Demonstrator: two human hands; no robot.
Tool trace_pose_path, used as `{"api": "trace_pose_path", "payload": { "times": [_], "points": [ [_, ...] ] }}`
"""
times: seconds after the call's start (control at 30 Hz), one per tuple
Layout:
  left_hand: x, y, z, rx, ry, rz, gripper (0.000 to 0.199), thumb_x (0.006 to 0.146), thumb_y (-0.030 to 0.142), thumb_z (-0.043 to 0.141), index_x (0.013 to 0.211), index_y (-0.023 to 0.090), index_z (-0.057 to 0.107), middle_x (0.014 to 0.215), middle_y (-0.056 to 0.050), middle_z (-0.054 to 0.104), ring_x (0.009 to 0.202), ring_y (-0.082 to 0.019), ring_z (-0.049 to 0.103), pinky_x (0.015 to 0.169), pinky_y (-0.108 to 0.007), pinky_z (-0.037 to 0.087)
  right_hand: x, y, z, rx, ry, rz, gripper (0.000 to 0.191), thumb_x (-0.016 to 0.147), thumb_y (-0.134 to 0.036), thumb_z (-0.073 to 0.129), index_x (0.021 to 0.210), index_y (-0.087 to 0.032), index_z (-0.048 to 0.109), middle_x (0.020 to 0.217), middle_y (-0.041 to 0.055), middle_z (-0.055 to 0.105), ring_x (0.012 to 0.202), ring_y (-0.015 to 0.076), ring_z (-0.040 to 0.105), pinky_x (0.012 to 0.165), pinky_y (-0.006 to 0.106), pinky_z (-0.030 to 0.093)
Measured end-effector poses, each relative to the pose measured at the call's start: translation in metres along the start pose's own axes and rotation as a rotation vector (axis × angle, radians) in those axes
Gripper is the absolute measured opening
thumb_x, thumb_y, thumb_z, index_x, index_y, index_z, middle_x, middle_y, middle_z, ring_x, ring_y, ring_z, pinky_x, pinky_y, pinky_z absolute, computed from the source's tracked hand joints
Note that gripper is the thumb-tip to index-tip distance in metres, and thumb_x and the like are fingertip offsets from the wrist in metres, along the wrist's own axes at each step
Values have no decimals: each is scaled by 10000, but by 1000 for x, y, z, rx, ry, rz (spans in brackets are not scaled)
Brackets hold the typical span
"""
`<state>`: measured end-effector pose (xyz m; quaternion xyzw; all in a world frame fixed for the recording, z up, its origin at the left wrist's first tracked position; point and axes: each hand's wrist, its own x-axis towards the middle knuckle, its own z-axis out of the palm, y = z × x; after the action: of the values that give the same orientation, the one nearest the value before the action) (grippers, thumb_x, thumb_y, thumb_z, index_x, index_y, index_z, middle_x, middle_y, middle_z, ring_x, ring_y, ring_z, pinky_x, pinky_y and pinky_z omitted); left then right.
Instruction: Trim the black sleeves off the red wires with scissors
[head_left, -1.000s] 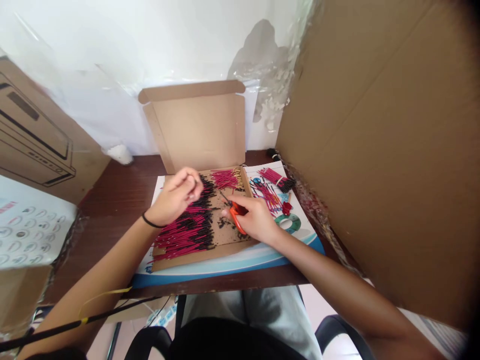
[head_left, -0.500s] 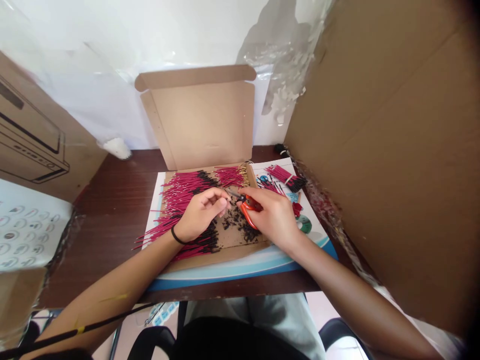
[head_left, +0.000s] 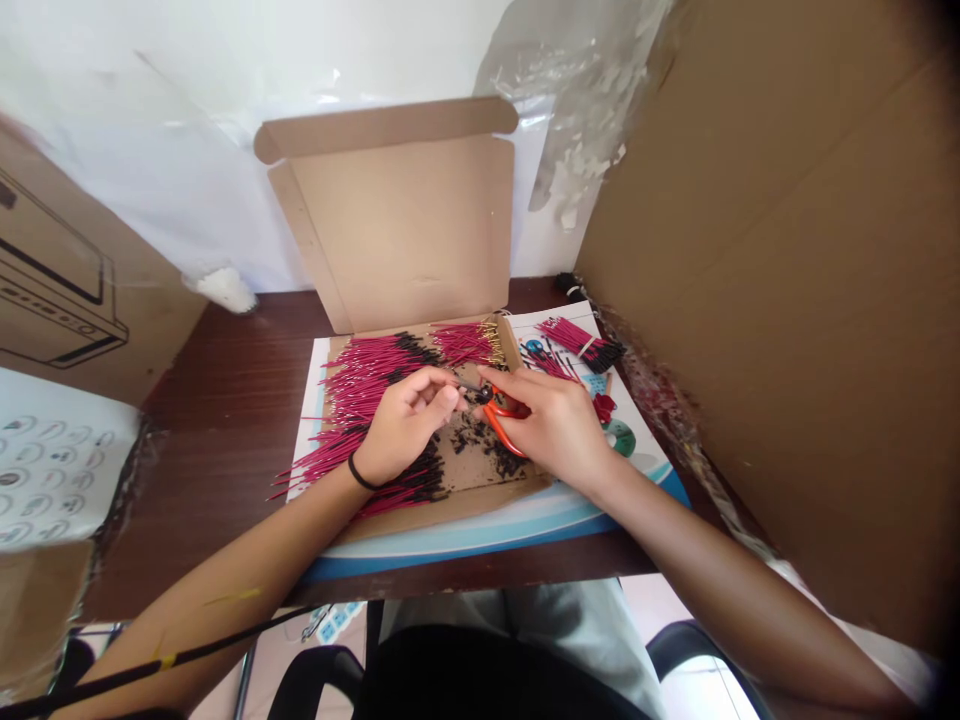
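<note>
My right hand (head_left: 559,425) is closed round orange-handled wire cutters (head_left: 501,420), whose narrow dark jaws point left. Close to those jaws, the thumb and fingers of my left hand (head_left: 412,415) are pinched together; whatever they hold is too small or hidden to make out. Beneath both hands lies an open cardboard box (head_left: 495,488). Red wires with black ends (head_left: 367,365) are piled along its left side, some under my left hand and forearm. Small black scraps (head_left: 506,460) are scattered over the box floor below the cutters.
A smaller heap of red wires (head_left: 469,343) sits at the back of the box. A tied wire bundle (head_left: 581,342) and a green disc (head_left: 620,438) lie to the right. The raised box lid (head_left: 405,220) stands behind; large cardboard (head_left: 772,300) walls the right side.
The view has shifted slightly. Both hands stay together over the box, with the cutter jaws still beside the left fingertips; the wire piles look the same.
</note>
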<state>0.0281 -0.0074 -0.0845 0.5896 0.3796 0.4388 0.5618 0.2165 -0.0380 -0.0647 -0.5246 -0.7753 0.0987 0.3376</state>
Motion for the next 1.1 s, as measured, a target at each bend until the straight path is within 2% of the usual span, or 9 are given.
{"api": "trace_pose_path", "payload": {
  "times": [0.13,0.33,0.5,0.63,0.93,1.1],
  "points": [
    [0,1,1,88,24,47,314,792,470,670,840,163,626,713,-31,662,547,-91,517,525,-225,409,1,0,-1,-23,-7,19,389,823,-262,647,1202,-178,667,995,64,736,788,167,685,633,253,502],
    [-2,8,2,158,51,92,320,774,475,684,816,171,591,704,-14,629,573,-98,511,561,-233,428,-2,2,2,18,9,-35,433,830,-378,664,1211,-171,659,1046,76,736,841,176,704,722,270,554],
    [-2,9,2,138,55,88,334,750,486,704,801,176,589,683,-13,607,603,-113,534,575,-236,439,-4,4,4,46,-3,-58,416,833,-381,667,1211,-209,655,1159,65,703,995,188,689,852,300,557],
    [-2,10,3,144,63,78,341,740,491,711,793,172,604,698,-20,623,616,-118,552,594,-241,455,-3,5,3,45,-14,-68,407,841,-369,663,1215,-210,651,1192,63,687,1040,192,676,880,303,552],
    [-3,8,1,214,101,63,371,715,511,717,766,150,650,708,-44,681,600,-122,577,579,-243,468,-3,6,2,-4,-42,-110,438,837,-375,669,1227,-180,641,1137,80,709,972,191,688,830,288,543],
    [-4,8,1,259,106,51,350,708,491,729,761,148,682,672,-44,686,582,-129,585,543,-239,463,-2,8,-1,-112,-105,-102,216,863,-329,637,1021,-212,726,873,32,737,757,156,677,626,243,487]
  ]
}}
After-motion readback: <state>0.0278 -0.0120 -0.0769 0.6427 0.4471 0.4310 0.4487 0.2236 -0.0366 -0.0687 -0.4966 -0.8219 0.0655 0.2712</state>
